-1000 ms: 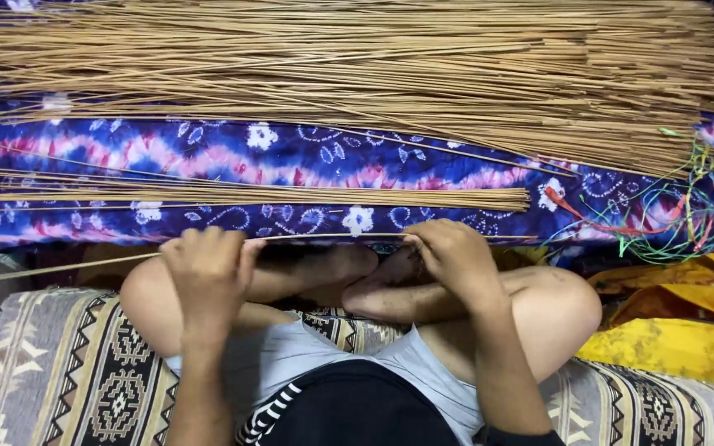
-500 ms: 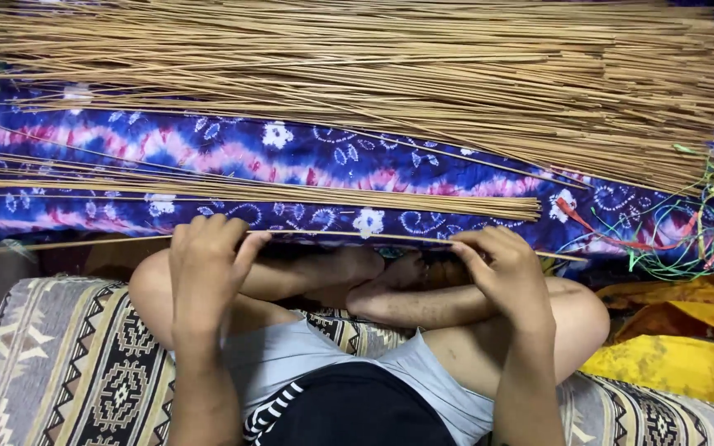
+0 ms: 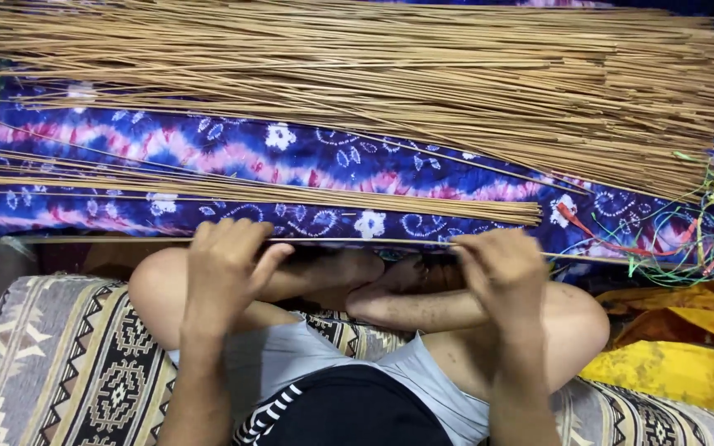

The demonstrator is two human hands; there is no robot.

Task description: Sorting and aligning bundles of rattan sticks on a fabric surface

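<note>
Tan and thin, one long stick (image 3: pixel 357 240) runs level between both hands, just above the crossed feet (image 3: pixel 373 277). The left hand (image 3: pixel 225 264) pinches it, fingers curled over the top and thumb angled up from below. The right hand (image 3: pixel 502 268) closes around it further along, fingers bent down over it. Past each hand the stick carries on, its left end reaching toward the cloth's edge, its right end pointing at a tangle of coloured threads (image 3: pixel 671 239).

Judging from the grip, the stick looks brittle and slender; pressing the hands toward each other or twisting them unevenly could bow it and snap it. A loose pinch could let it roll off the knees into the gap by the feet. Its right end could also snag the threads if it slides that way.

Just beyond the fingers lies a small bundle (image 3: pixel 291 194) of sticks on the blue patterned cloth (image 3: pixel 324 157); a careless lift could brush and scatter it. Farther off, the big pile (image 3: pixel 390 74) fills the top of the view. Room is tight: knees on both sides, a patterned cushion (image 3: pixel 68 363) below, yellow fabric (image 3: pixel 679 372) at right. Open cloth between bundle and pile gives the freest space.
</note>
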